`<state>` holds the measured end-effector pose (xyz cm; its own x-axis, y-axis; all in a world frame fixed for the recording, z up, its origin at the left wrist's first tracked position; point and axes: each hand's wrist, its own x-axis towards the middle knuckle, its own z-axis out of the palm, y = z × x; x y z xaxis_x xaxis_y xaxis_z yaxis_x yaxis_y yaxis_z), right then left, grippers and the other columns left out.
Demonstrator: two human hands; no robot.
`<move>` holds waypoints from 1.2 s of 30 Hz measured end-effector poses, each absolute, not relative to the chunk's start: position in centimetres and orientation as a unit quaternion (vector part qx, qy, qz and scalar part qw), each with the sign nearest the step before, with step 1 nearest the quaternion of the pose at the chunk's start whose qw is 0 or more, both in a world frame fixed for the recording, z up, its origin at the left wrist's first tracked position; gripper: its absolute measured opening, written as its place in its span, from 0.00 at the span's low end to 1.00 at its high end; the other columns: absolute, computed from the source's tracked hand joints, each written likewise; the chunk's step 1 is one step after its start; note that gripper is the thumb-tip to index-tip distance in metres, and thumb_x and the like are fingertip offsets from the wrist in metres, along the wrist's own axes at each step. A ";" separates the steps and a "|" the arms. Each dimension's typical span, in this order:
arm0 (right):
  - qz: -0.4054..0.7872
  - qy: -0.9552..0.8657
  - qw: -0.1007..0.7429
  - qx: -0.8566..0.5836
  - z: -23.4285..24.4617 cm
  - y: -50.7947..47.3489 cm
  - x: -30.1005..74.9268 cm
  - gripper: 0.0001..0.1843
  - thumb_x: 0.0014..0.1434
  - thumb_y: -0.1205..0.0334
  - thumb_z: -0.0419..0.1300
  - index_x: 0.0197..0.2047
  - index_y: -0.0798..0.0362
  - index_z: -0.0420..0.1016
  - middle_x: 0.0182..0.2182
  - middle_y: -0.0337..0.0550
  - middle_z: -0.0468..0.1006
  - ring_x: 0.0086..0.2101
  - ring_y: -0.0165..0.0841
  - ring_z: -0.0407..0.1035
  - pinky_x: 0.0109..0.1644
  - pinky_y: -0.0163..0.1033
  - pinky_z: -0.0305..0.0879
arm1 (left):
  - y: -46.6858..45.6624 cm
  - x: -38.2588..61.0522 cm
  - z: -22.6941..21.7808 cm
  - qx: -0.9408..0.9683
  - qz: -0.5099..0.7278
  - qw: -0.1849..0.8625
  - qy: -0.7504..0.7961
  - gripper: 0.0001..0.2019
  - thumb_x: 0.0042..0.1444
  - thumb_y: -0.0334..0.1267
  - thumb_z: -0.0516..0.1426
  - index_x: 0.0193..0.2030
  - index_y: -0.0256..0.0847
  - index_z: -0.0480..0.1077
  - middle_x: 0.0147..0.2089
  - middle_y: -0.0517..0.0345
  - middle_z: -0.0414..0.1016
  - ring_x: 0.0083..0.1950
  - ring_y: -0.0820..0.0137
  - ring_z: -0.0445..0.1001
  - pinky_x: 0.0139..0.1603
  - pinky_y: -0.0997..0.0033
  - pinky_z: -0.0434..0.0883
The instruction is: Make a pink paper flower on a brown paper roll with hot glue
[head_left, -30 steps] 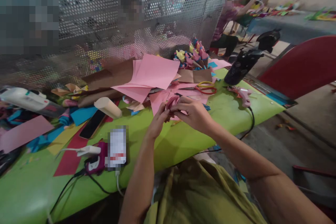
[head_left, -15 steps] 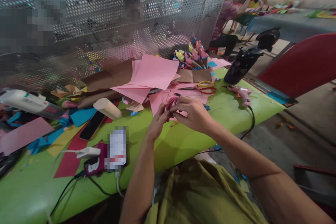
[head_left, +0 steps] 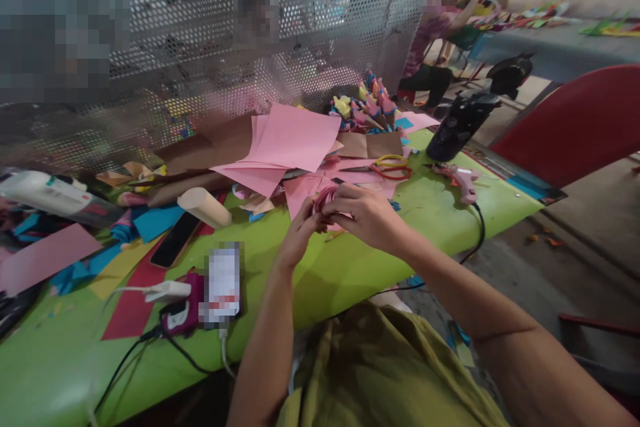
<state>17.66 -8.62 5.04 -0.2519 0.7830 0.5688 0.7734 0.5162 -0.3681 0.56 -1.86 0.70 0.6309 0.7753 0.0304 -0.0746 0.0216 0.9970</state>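
Between my two hands is a small coil of pink paper strip (head_left: 326, 196), held just above the front part of the table. My left hand (head_left: 299, 232) is closed on its left side, thumb and fingers pinching the lower edge. Around its right side my right hand (head_left: 367, 215) is closed, with bent fingers covering part of it. Pink paper sheets (head_left: 295, 137) lie spread behind my hands. Scissors (head_left: 390, 167) with red and yellow handles rest on the paper to the right, near a pink glue gun (head_left: 466, 184).
A green-covered table (head_left: 280, 293) carries a dark tumbler (head_left: 457, 127), a cream paper roll (head_left: 205, 207), a black phone (head_left: 175, 239) and a purple power socket (head_left: 187, 310) with cables. A perforated metal screen (head_left: 200, 47) stands behind. A red chair (head_left: 575, 127) is at right; other people sit beyond.
My fingers have shifted very slightly around the pink coil. Everything on the table stays where it was.
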 end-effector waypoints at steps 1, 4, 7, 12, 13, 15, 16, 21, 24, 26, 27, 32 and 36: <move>-0.002 -0.792 0.362 -0.492 5.0 -8.6 17.6 0.08 0.66 0.68 0.61 0.41 0.51 0.83 0.34 0.43 0.77 0.34 0.32 0.71 0.37 0.35 0.61 | -1.9 0.6 0.8 0.622 0.324 0.654 0.283 0.09 0.54 0.41 0.58 0.39 0.42 0.66 0.35 0.63 0.68 0.34 0.72 0.67 0.38 0.71 0.66; -0.026 -0.792 0.359 -0.493 4.7 -8.5 17.5 0.08 0.66 0.68 0.61 0.41 0.50 0.83 0.34 0.43 0.77 0.35 0.32 0.72 0.37 0.36 0.60 | -2.0 0.6 1.1 0.637 0.330 0.636 0.286 0.09 0.52 0.41 0.60 0.39 0.42 0.67 0.36 0.62 0.67 0.38 0.71 0.67 0.41 0.70 0.68; -0.041 -0.789 0.360 -0.496 4.6 -8.4 17.4 0.08 0.66 0.68 0.61 0.41 0.50 0.83 0.34 0.42 0.78 0.34 0.32 0.72 0.36 0.36 0.59 | -2.1 0.6 1.4 0.652 0.333 0.617 0.289 0.08 0.51 0.39 0.59 0.38 0.42 0.68 0.36 0.62 0.67 0.40 0.70 0.66 0.43 0.70 0.69; -0.049 -0.785 0.364 -0.499 4.4 -8.5 17.4 0.07 0.65 0.67 0.62 0.41 0.50 0.83 0.33 0.42 0.77 0.33 0.31 0.71 0.37 0.36 0.59 | -2.0 0.7 1.2 0.650 0.333 0.621 0.286 0.09 0.52 0.36 0.58 0.41 0.42 0.70 0.41 0.60 0.70 0.45 0.68 0.68 0.47 0.69 0.71; -0.047 -0.784 0.364 -0.500 4.3 -8.5 17.4 0.07 0.65 0.67 0.62 0.41 0.50 0.83 0.33 0.42 0.77 0.33 0.31 0.70 0.37 0.36 0.59 | -2.0 0.8 1.2 0.649 0.334 0.621 0.285 0.10 0.51 0.36 0.58 0.42 0.42 0.70 0.42 0.60 0.70 0.47 0.67 0.68 0.48 0.69 0.72; -0.042 -0.784 0.365 -0.501 4.2 -8.6 17.4 0.07 0.66 0.67 0.62 0.41 0.50 0.83 0.33 0.42 0.77 0.34 0.32 0.70 0.37 0.36 0.59 | -2.0 0.9 1.3 0.647 0.333 0.623 0.288 0.12 0.51 0.36 0.58 0.44 0.42 0.71 0.43 0.59 0.70 0.48 0.66 0.68 0.49 0.67 0.72; -0.039 -0.783 0.366 -0.502 4.2 -8.6 17.4 0.07 0.66 0.67 0.62 0.41 0.50 0.83 0.33 0.42 0.77 0.34 0.32 0.70 0.37 0.36 0.59 | -2.0 0.9 1.4 0.645 0.334 0.623 0.292 0.13 0.50 0.37 0.58 0.44 0.42 0.71 0.43 0.59 0.70 0.48 0.66 0.68 0.49 0.67 0.72; -0.044 -0.778 0.354 -0.518 4.3 -8.8 17.2 0.08 0.65 0.67 0.61 0.41 0.50 0.83 0.34 0.43 0.77 0.35 0.32 0.70 0.37 0.37 0.59 | -2.2 1.1 1.6 0.636 0.339 0.628 0.292 0.13 0.50 0.37 0.57 0.44 0.41 0.72 0.42 0.58 0.72 0.49 0.64 0.69 0.50 0.65 0.74; -0.050 -0.774 0.358 -0.520 4.4 -8.9 17.1 0.07 0.65 0.66 0.62 0.40 0.50 0.83 0.33 0.43 0.77 0.34 0.32 0.70 0.37 0.36 0.59 | -2.0 1.1 1.3 0.628 0.341 0.642 0.278 0.15 0.50 0.37 0.57 0.46 0.41 0.73 0.44 0.57 0.73 0.49 0.64 0.70 0.50 0.64 0.74; -0.059 -0.772 0.370 -0.514 4.4 -8.9 17.1 0.06 0.64 0.67 0.63 0.38 0.51 0.83 0.32 0.43 0.76 0.34 0.32 0.70 0.36 0.36 0.58 | -2.0 1.1 1.0 0.623 0.339 0.651 0.270 0.16 0.50 0.36 0.57 0.47 0.41 0.73 0.47 0.56 0.74 0.51 0.63 0.70 0.52 0.63 0.75; -0.063 -0.769 0.377 -0.512 4.4 -9.0 17.1 0.05 0.63 0.67 0.64 0.38 0.51 0.83 0.32 0.43 0.76 0.33 0.32 0.69 0.36 0.36 0.58 | -2.0 1.1 1.0 0.622 0.337 0.653 0.271 0.16 0.50 0.36 0.57 0.48 0.42 0.73 0.48 0.56 0.74 0.52 0.63 0.70 0.52 0.62 0.74; -0.051 -0.762 0.383 -0.520 4.3 -9.1 17.0 0.07 0.62 0.70 0.64 0.40 0.51 0.83 0.33 0.43 0.76 0.33 0.31 0.69 0.36 0.36 0.58 | -2.1 1.1 0.9 0.617 0.333 0.651 0.291 0.17 0.50 0.36 0.57 0.49 0.42 0.72 0.47 0.57 0.74 0.51 0.64 0.70 0.51 0.63 0.74; -0.032 -0.760 0.374 -0.531 4.4 -9.2 17.0 0.08 0.61 0.70 0.64 0.39 0.50 0.83 0.34 0.42 0.76 0.33 0.31 0.69 0.36 0.35 0.59 | -2.1 1.0 0.7 0.613 0.336 0.653 0.292 0.15 0.51 0.35 0.57 0.47 0.42 0.72 0.45 0.59 0.72 0.49 0.66 0.69 0.49 0.66 0.73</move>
